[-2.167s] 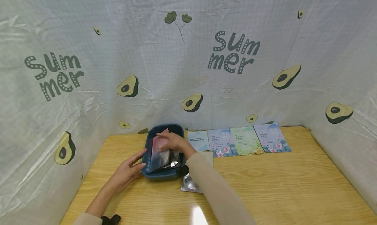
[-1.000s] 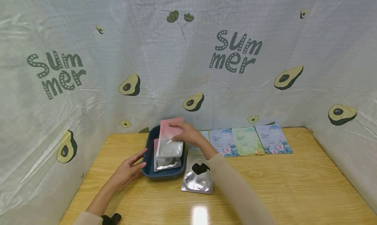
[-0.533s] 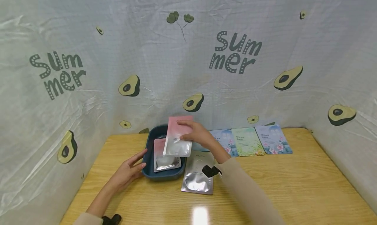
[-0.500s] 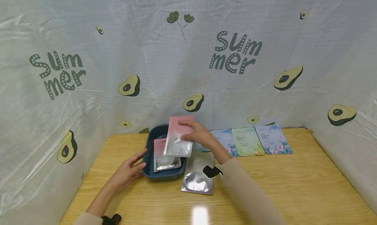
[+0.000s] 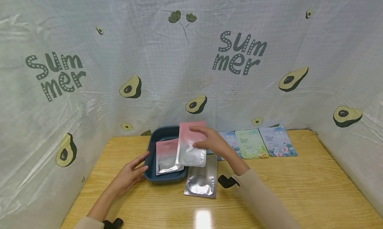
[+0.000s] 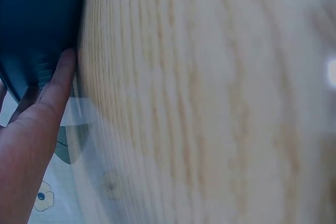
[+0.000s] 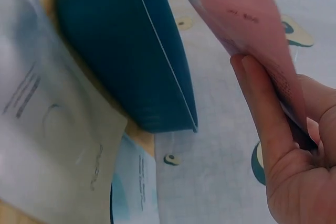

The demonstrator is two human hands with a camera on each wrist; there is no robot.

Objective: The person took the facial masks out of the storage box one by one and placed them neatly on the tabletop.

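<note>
My right hand (image 5: 213, 141) pinches a pink-and-silver face mask packet (image 5: 191, 155) between thumb and fingers, raised over the right side of a dark blue bin (image 5: 167, 180). In the right wrist view this packet (image 7: 247, 19) is tilted, with fingers on both of its faces. A similar pink-and-silver packet (image 5: 167, 159) lies inside the bin, its right edge covered by the raised one. On the bin's left side rests my left hand (image 5: 128, 177), fingers extended; the left wrist view shows them against the bin's wall (image 6: 42, 24).
Right of the bin, a grey-silver packet (image 5: 201, 180) lies flat on the wooden table (image 5: 269, 189). Behind it runs a row: a mostly hidden pale blue packet (image 7: 137, 182), a blue floral one (image 5: 230, 139), a green one (image 5: 251, 144) and another blue one (image 5: 277, 140). A printed sheet (image 5: 161, 89) stands behind.
My right hand has lifted the pink packet out of the bin and carried it rightward, lately also slightly lower. The second pink packet has come into view. My left hand has stayed put.
</note>
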